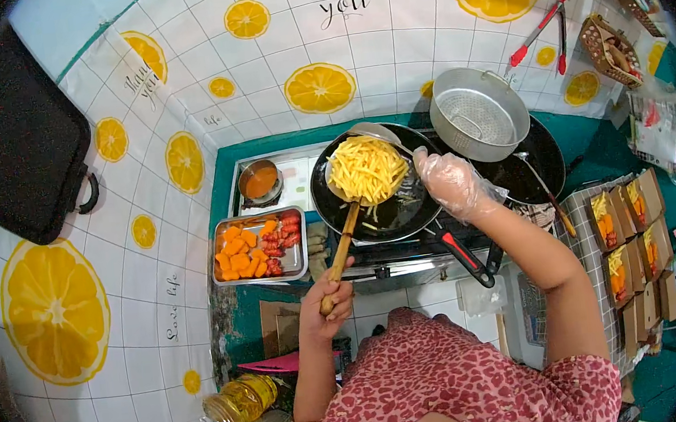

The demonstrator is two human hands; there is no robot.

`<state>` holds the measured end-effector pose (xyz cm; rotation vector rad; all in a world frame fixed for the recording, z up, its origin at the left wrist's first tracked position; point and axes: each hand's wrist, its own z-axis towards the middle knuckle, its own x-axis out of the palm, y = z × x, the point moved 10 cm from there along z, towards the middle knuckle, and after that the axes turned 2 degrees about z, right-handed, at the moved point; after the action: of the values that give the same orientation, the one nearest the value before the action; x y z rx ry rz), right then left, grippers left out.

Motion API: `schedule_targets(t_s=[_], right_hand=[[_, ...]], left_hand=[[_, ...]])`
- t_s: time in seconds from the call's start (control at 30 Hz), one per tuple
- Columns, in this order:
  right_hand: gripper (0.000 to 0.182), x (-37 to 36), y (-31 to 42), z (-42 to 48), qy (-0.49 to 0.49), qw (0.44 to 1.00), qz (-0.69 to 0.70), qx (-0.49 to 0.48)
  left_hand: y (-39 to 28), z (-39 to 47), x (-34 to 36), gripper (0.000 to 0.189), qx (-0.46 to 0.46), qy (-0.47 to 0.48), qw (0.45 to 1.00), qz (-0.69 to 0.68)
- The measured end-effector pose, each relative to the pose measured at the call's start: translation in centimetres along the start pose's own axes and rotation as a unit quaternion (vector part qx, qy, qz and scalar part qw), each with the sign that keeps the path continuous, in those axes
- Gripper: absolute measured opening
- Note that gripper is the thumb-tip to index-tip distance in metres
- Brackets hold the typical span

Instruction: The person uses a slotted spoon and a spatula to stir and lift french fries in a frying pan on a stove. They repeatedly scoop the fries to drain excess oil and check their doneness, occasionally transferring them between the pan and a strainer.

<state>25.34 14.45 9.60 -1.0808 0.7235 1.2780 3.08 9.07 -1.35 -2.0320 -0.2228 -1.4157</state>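
Note:
My left hand [328, 301] grips the wooden handle [345, 250] of a strainer heaped with yellow French fries [368, 167]. The strainer is above a black frying pan [416, 215]; a few loose fries show in the pan below. A clear plastic glove covers my right hand [451, 183], which is closed around the handle of a metal skimmer or spatula [376, 130]. Its head reaches the far side of the fries. The fries mostly hide the strainer's bowl. The pan's red and black handle [465, 256] points towards me.
On the left are a steel tray [305, 257] of orange nuggets and red sausage pieces, and a small pot of sauce [261, 183]. A perforated aluminium pot [479, 113] rests over a second pan [545, 155]. Filled cardboard boxes [632, 242] stand right; an oil bottle [250, 399] lies lower left.

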Motion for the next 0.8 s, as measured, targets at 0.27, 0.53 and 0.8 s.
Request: schedule_targets(t_s=[0.27, 0.53, 0.8], right_hand=[[0.032, 0.0, -0.4, 0.1, 0.004, 0.999, -0.035, -0.011], [0.024, -1.2, -0.9, 0.4, -0.014, 0.999, -0.028, -0.022], [0.022, -0.6, -1.1, 1.0, 0.005, 1.0, -0.019, -0.014]], left_hand=[[0.0, -0.3, 0.1, 0.048, -0.006, 0.012, 1.0, 0.008], [-0.1, -0.2, 0.1, 0.051, 0.004, 0.018, 1.0, -0.005], [-0.1, -0.5, 0.3, 0.051, -0.001, 0.021, 1.0, -0.005]])
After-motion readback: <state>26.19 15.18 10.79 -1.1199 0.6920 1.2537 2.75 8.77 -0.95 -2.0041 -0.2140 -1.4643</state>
